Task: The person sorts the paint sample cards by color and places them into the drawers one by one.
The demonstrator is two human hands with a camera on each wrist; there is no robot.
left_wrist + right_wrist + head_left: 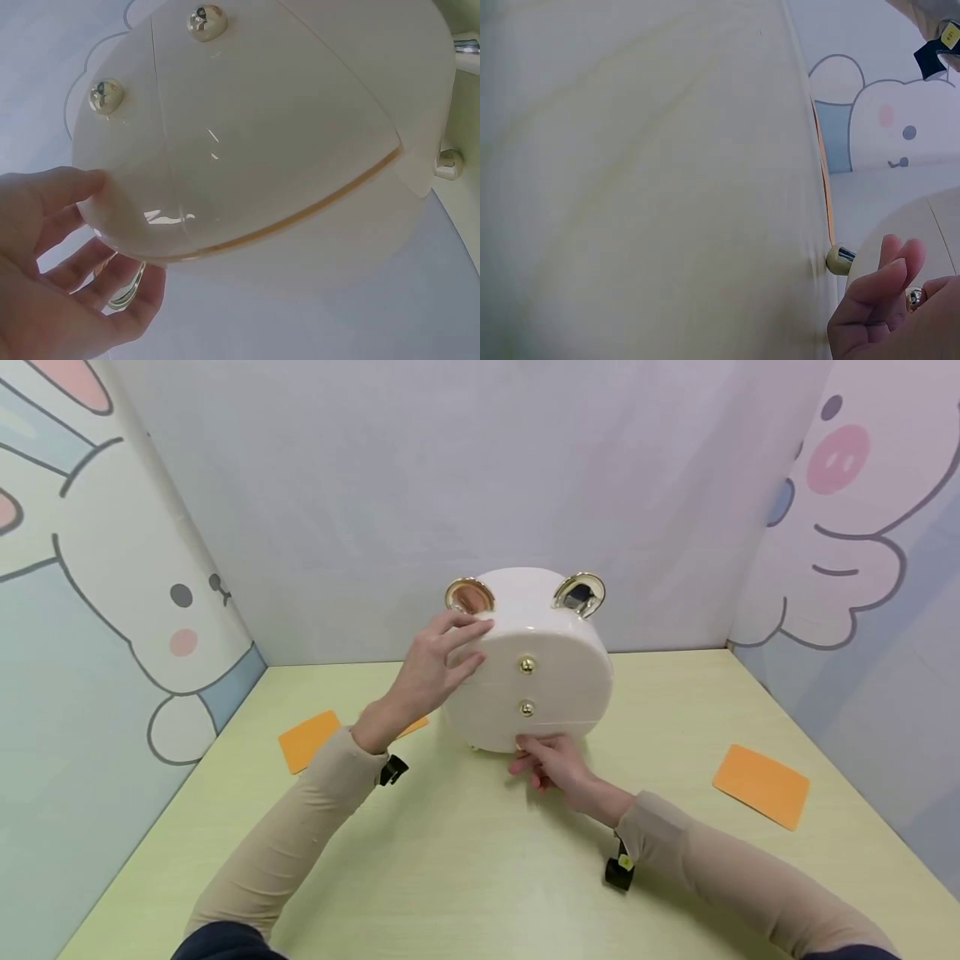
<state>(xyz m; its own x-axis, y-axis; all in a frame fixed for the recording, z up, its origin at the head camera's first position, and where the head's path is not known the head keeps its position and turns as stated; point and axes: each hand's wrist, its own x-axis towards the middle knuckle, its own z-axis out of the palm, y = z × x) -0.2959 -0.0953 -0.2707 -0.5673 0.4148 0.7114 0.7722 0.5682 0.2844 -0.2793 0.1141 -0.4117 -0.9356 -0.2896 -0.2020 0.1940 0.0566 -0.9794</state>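
Note:
A glossy white round drawer box with two gold ears stands upright on the table. Gold knobs, the upper one and the middle one, run down its front, where thin seams divide the drawers. My left hand holds the box's upper left edge, thumb on the front face and fingers over the rim beside the left ear. Down at the lowest drawer, my right hand pinches the bottom knob, which the fingers mostly cover. A gold foot shows under the box in the right wrist view.
An orange card lies on the table at the right. Another orange card lies at the left, and a third is partly hidden behind my left wrist. Walls with cartoon animals enclose the table at the back and sides.

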